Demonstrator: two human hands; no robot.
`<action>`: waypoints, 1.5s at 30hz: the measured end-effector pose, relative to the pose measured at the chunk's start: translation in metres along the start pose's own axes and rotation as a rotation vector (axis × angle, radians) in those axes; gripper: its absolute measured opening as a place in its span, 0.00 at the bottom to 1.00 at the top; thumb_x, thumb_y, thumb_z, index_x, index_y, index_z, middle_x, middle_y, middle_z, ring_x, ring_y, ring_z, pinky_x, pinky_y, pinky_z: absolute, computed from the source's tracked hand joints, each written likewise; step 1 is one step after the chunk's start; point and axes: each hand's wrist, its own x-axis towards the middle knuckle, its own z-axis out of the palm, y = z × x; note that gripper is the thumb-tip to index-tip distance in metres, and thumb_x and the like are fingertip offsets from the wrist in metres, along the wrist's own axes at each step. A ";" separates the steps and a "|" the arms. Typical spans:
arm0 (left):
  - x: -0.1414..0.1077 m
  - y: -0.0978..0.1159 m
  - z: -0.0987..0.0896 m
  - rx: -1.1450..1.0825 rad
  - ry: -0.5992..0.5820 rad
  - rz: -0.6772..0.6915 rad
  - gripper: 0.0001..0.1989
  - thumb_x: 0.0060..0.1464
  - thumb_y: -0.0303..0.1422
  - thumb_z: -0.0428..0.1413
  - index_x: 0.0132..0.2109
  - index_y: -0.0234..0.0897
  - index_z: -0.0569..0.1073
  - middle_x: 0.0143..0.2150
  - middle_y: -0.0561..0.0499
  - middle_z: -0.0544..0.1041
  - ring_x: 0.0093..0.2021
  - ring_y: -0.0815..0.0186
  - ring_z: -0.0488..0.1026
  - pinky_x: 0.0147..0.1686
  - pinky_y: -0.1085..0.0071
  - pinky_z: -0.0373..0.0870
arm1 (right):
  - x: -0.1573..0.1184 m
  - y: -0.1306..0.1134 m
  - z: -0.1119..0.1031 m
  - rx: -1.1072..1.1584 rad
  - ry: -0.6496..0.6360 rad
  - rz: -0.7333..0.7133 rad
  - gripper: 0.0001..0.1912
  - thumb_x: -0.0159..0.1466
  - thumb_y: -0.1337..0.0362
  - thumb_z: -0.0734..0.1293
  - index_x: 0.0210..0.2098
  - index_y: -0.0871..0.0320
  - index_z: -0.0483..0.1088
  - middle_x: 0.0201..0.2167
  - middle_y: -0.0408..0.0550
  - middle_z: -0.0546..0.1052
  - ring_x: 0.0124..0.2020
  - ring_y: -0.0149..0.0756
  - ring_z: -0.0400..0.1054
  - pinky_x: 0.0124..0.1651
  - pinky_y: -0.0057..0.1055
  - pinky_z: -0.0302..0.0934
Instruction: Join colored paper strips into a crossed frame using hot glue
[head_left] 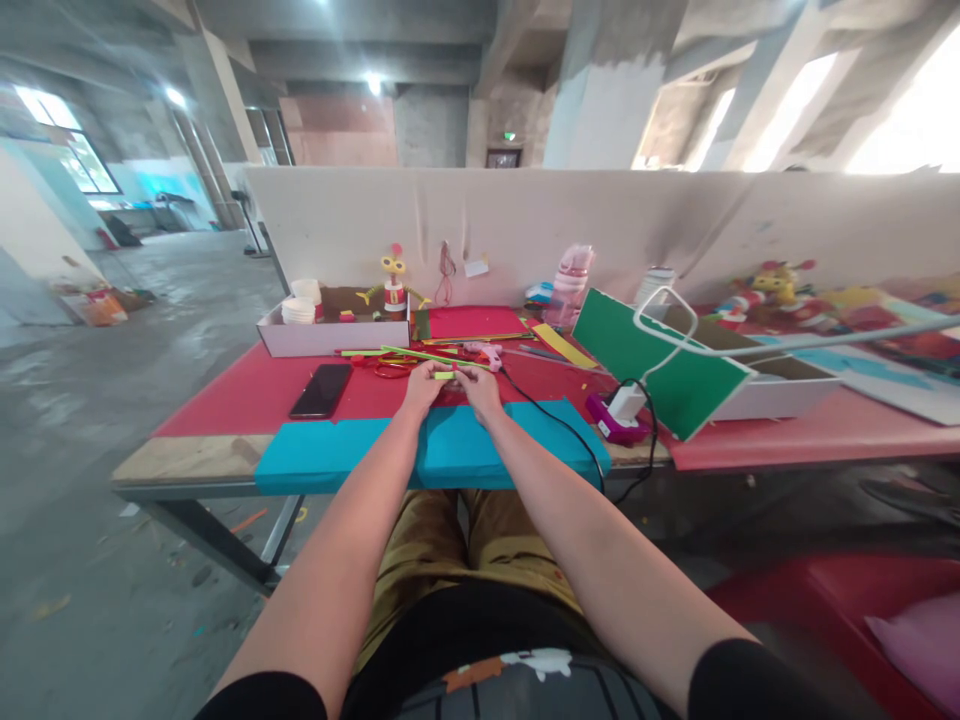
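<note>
Both hands meet over the table's near middle. Between their fingertips is a small yellow-green strip (445,375) with a bit of red at its right end. My left hand (422,386) pinches its left side, and my right hand (480,388) closes on the red end. What exactly the right fingertips grip is too small to make out. Just beyond the hands lie a pink glue gun (486,354), red-handled scissors (393,370) and long green strips (420,353). Under my wrists, a blue sheet (450,450) covers the table's front edge.
A black phone (321,390) lies left of my hands. Behind it stands a white box (337,338) with cups and a yellow-headed figure (394,280). To the right are a purple power strip (616,418) with cables, a green board (652,360) and a white cable (810,342) crossing above.
</note>
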 end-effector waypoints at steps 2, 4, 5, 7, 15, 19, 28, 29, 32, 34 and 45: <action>0.001 0.000 0.001 -0.004 0.009 -0.008 0.10 0.38 0.28 0.58 0.33 0.34 0.72 0.28 0.52 0.76 0.29 0.67 0.73 0.33 0.69 0.70 | 0.002 0.002 0.000 -0.006 0.020 0.008 0.09 0.51 0.62 0.69 0.30 0.57 0.69 0.24 0.41 0.75 0.26 0.35 0.71 0.39 0.37 0.68; 0.001 0.001 0.002 0.021 -0.002 -0.008 0.09 0.38 0.29 0.57 0.33 0.35 0.71 0.29 0.52 0.76 0.30 0.67 0.73 0.35 0.69 0.70 | 0.003 0.004 -0.001 -0.007 0.061 0.012 0.08 0.51 0.62 0.68 0.29 0.57 0.68 0.24 0.40 0.74 0.26 0.34 0.71 0.39 0.37 0.68; 0.002 0.001 0.002 0.036 -0.020 -0.003 0.10 0.38 0.29 0.57 0.33 0.35 0.71 0.29 0.52 0.76 0.31 0.66 0.73 0.35 0.69 0.69 | 0.004 0.004 -0.002 -0.005 0.080 0.014 0.07 0.52 0.63 0.68 0.29 0.57 0.67 0.24 0.40 0.74 0.26 0.33 0.71 0.39 0.36 0.68; 0.002 0.002 0.003 0.064 -0.061 0.015 0.11 0.38 0.30 0.59 0.33 0.35 0.71 0.31 0.52 0.77 0.33 0.66 0.73 0.36 0.70 0.69 | 0.005 0.005 -0.003 0.000 0.102 0.015 0.06 0.52 0.63 0.67 0.29 0.58 0.67 0.25 0.40 0.74 0.27 0.33 0.71 0.39 0.36 0.68; -0.003 0.007 0.002 0.269 -0.029 0.082 0.13 0.47 0.42 0.55 0.28 0.36 0.71 0.23 0.55 0.70 0.26 0.70 0.65 0.28 0.75 0.61 | 0.003 0.003 -0.003 0.054 0.034 0.014 0.10 0.50 0.64 0.68 0.31 0.58 0.66 0.24 0.39 0.73 0.25 0.31 0.69 0.37 0.36 0.68; -0.004 0.008 0.003 0.289 -0.040 0.091 0.14 0.47 0.42 0.55 0.26 0.35 0.70 0.21 0.56 0.68 0.24 0.71 0.61 0.26 0.75 0.56 | 0.002 0.000 -0.005 0.119 0.015 0.018 0.13 0.48 0.63 0.69 0.33 0.58 0.67 0.23 0.38 0.72 0.26 0.30 0.68 0.39 0.34 0.68; -0.003 0.010 0.002 0.407 -0.001 0.116 0.13 0.47 0.41 0.55 0.24 0.36 0.68 0.20 0.56 0.65 0.24 0.71 0.59 0.26 0.75 0.54 | 0.001 -0.004 -0.005 0.131 0.038 0.046 0.14 0.46 0.61 0.72 0.30 0.58 0.67 0.20 0.37 0.71 0.25 0.29 0.68 0.38 0.35 0.68; -0.003 0.010 0.001 0.415 -0.001 0.113 0.13 0.47 0.41 0.55 0.24 0.36 0.68 0.20 0.56 0.65 0.24 0.71 0.59 0.26 0.75 0.54 | 0.002 -0.004 -0.004 0.127 0.039 0.046 0.14 0.46 0.61 0.72 0.30 0.58 0.68 0.20 0.37 0.71 0.25 0.30 0.68 0.38 0.35 0.68; 0.001 0.014 -0.002 0.437 0.000 0.115 0.13 0.48 0.41 0.54 0.25 0.36 0.68 0.20 0.56 0.66 0.24 0.70 0.60 0.26 0.75 0.54 | 0.010 -0.005 -0.001 0.117 0.024 0.059 0.14 0.45 0.60 0.73 0.29 0.59 0.69 0.20 0.38 0.72 0.24 0.30 0.68 0.37 0.35 0.69; 0.009 0.017 -0.004 0.461 -0.003 0.118 0.13 0.48 0.41 0.54 0.24 0.35 0.69 0.21 0.56 0.67 0.25 0.70 0.61 0.27 0.75 0.55 | 0.019 -0.005 0.001 0.131 0.033 0.078 0.15 0.44 0.60 0.73 0.28 0.59 0.69 0.19 0.39 0.73 0.23 0.31 0.68 0.36 0.36 0.69; 0.055 0.016 0.009 0.342 -0.087 0.110 0.13 0.50 0.41 0.54 0.25 0.36 0.68 0.21 0.56 0.68 0.24 0.71 0.63 0.25 0.76 0.57 | 0.063 -0.006 -0.011 0.177 0.034 0.118 0.17 0.44 0.57 0.74 0.29 0.59 0.69 0.20 0.39 0.73 0.22 0.31 0.69 0.36 0.36 0.69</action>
